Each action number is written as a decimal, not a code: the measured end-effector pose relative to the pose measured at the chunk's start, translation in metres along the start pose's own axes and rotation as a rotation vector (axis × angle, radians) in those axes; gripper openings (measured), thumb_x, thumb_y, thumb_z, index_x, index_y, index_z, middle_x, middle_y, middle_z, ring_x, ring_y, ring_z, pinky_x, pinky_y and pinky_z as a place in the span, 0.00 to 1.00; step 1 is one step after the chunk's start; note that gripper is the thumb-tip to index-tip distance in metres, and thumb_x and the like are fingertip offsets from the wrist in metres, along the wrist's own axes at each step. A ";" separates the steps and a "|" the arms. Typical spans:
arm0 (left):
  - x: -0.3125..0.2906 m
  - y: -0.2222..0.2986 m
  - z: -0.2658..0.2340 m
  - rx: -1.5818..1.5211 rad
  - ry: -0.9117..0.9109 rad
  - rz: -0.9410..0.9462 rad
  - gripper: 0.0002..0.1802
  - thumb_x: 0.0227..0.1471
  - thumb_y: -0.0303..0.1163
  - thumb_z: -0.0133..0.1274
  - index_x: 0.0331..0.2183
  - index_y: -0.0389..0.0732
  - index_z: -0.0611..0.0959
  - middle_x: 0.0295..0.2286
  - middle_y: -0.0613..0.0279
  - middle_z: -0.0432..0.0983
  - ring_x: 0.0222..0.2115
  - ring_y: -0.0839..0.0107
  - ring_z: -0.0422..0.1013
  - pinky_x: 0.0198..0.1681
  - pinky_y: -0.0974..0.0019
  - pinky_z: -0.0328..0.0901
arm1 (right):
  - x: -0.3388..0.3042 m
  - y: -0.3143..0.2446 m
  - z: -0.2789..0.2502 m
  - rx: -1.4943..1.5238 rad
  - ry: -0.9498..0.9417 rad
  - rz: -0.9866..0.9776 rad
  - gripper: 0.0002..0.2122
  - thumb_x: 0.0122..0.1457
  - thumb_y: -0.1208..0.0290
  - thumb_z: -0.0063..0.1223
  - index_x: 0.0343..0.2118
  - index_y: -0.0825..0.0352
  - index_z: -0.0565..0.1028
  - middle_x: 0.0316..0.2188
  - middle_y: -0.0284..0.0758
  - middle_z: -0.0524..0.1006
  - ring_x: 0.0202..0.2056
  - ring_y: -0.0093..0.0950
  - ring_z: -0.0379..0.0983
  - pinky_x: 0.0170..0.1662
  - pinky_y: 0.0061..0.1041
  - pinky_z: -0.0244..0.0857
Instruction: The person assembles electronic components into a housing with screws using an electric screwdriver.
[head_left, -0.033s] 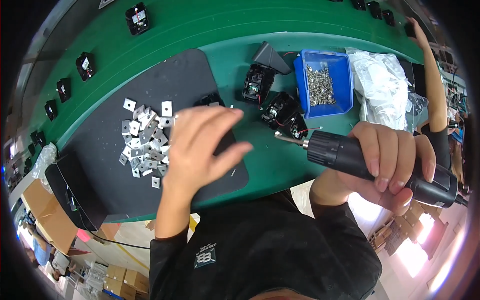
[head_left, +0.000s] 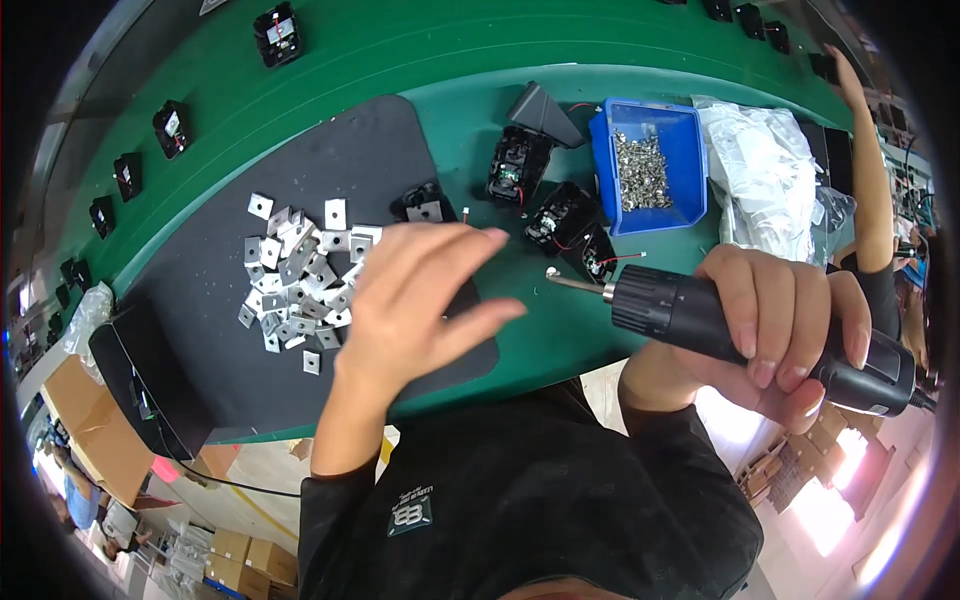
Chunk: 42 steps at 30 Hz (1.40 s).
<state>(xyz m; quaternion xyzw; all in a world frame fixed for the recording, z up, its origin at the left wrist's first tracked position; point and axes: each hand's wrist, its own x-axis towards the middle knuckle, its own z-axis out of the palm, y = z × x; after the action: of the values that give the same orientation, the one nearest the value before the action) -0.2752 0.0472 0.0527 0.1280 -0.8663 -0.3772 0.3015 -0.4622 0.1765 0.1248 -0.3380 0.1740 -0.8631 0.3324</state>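
My right hand (head_left: pixel 785 325) is wrapped round a black electric screwdriver (head_left: pixel 665 308), whose bit points left. At the bit's tip sits a small silver screw (head_left: pixel 552 273). My left hand (head_left: pixel 415 305) hovers over the dark mat with fingers apart, holding nothing. It partly covers a black plastic housing (head_left: pixel 408 200) that has a square metal plate (head_left: pixel 425 211) on it. To its left lies a loose pile of square silver plates (head_left: pixel 300 275), each with a hole. Right of the mat are black housings (head_left: pixel 562 215) with thin wires, close to the screwdriver's bit.
A blue bin (head_left: pixel 690 215) holds many small screws (head_left: pixel 642 172). Clear plastic bags (head_left: pixel 760 165) lie to its right. Several black housings (head_left: pixel 277 35) sit along the green far strip. A black box (head_left: pixel 150 385) stands at the left edge. Another person's arm (head_left: pixel 872 180) reaches in at right.
My left hand has shifted a little to the right, showing more of the plate pile and the housing behind it. The screwdriver has moved very slightly left.
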 end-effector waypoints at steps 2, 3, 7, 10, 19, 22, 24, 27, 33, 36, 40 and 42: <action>0.004 0.010 0.009 -0.082 -0.008 0.035 0.28 0.33 0.36 0.69 0.38 0.32 0.80 0.31 0.54 0.79 0.28 0.63 0.74 0.31 0.66 0.68 | -0.003 0.004 0.006 0.007 -0.001 -0.027 0.16 0.44 0.78 0.62 0.37 0.56 0.71 0.21 0.21 0.71 0.23 0.15 0.69 0.34 0.16 0.64; 0.006 0.017 0.013 -0.147 0.001 -0.005 0.23 0.34 0.30 0.68 0.36 0.31 0.81 0.29 0.56 0.80 0.24 0.65 0.74 0.29 0.67 0.69 | -0.004 0.003 0.009 -0.007 -0.004 0.011 0.16 0.44 0.78 0.62 0.37 0.56 0.71 0.21 0.21 0.71 0.23 0.15 0.69 0.34 0.16 0.64; -0.006 0.009 0.025 -0.233 0.082 0.090 0.16 0.35 0.24 0.65 0.31 0.31 0.81 0.23 0.55 0.79 0.20 0.66 0.74 0.23 0.70 0.68 | -0.008 0.007 0.016 -0.039 0.003 0.068 0.16 0.44 0.78 0.61 0.37 0.56 0.70 0.21 0.22 0.71 0.23 0.16 0.69 0.34 0.18 0.63; -0.013 0.007 0.020 -0.238 0.044 0.020 0.14 0.36 0.26 0.66 0.28 0.32 0.82 0.22 0.56 0.79 0.20 0.66 0.74 0.23 0.71 0.67 | -0.011 0.011 0.017 -0.036 0.002 0.045 0.16 0.45 0.78 0.60 0.37 0.55 0.70 0.22 0.23 0.71 0.24 0.17 0.69 0.34 0.19 0.63; -0.026 0.004 0.017 -0.295 0.185 0.098 0.16 0.32 0.36 0.69 0.21 0.36 0.82 0.19 0.64 0.75 0.19 0.69 0.71 0.21 0.71 0.63 | -0.011 0.016 0.019 0.069 -0.040 0.113 0.17 0.45 0.79 0.61 0.38 0.56 0.70 0.23 0.24 0.72 0.26 0.18 0.71 0.36 0.20 0.66; -0.027 0.005 0.015 -0.312 0.206 0.119 0.16 0.32 0.37 0.68 0.22 0.36 0.82 0.20 0.64 0.76 0.19 0.70 0.71 0.22 0.71 0.63 | -0.010 0.019 0.020 0.095 -0.055 0.109 0.17 0.45 0.80 0.62 0.38 0.56 0.70 0.23 0.24 0.73 0.26 0.17 0.71 0.35 0.20 0.67; -0.026 0.005 0.014 -0.318 0.205 0.120 0.16 0.32 0.37 0.68 0.22 0.36 0.82 0.20 0.65 0.76 0.20 0.70 0.71 0.22 0.71 0.63 | -0.009 0.021 0.020 0.102 -0.084 0.080 0.17 0.45 0.80 0.62 0.37 0.56 0.70 0.23 0.24 0.73 0.26 0.16 0.71 0.34 0.19 0.68; -0.025 0.004 0.014 -0.329 0.199 0.130 0.16 0.32 0.37 0.68 0.23 0.36 0.83 0.21 0.65 0.76 0.20 0.70 0.71 0.22 0.71 0.63 | -0.010 0.022 0.024 0.109 -0.052 0.074 0.17 0.45 0.80 0.63 0.37 0.56 0.71 0.22 0.24 0.73 0.24 0.16 0.71 0.33 0.18 0.68; -0.026 0.006 0.008 -0.292 0.176 0.170 0.17 0.32 0.38 0.68 0.24 0.36 0.82 0.21 0.65 0.77 0.20 0.70 0.71 0.22 0.72 0.62 | -0.005 0.022 0.015 0.172 -0.213 0.091 0.17 0.46 0.79 0.64 0.37 0.58 0.71 0.22 0.28 0.74 0.24 0.19 0.73 0.32 0.21 0.71; -0.031 0.009 0.003 -0.215 0.183 0.181 0.18 0.33 0.38 0.68 0.24 0.36 0.81 0.21 0.65 0.76 0.20 0.70 0.71 0.21 0.72 0.62 | -0.001 0.031 0.011 0.260 -0.277 0.080 0.16 0.47 0.78 0.64 0.37 0.59 0.71 0.23 0.30 0.75 0.25 0.21 0.74 0.33 0.23 0.73; -0.028 0.008 0.002 -0.212 0.183 0.206 0.18 0.34 0.38 0.68 0.24 0.36 0.81 0.20 0.65 0.76 0.19 0.70 0.71 0.21 0.72 0.61 | 0.008 0.030 0.005 0.265 -0.405 0.099 0.15 0.47 0.78 0.63 0.37 0.59 0.71 0.23 0.31 0.75 0.26 0.23 0.75 0.34 0.23 0.73; -0.027 0.005 0.004 -0.206 0.191 0.206 0.18 0.35 0.39 0.67 0.24 0.36 0.81 0.20 0.65 0.76 0.19 0.70 0.71 0.21 0.72 0.61 | 0.012 0.033 0.005 0.269 -0.494 0.118 0.14 0.48 0.77 0.63 0.38 0.59 0.72 0.24 0.31 0.76 0.27 0.22 0.75 0.34 0.23 0.73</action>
<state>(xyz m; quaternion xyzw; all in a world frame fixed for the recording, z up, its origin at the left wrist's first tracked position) -0.2565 0.0655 0.0424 0.0422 -0.7989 -0.4173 0.4311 -0.4503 0.1438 0.1166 -0.4802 -0.0089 -0.7492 0.4562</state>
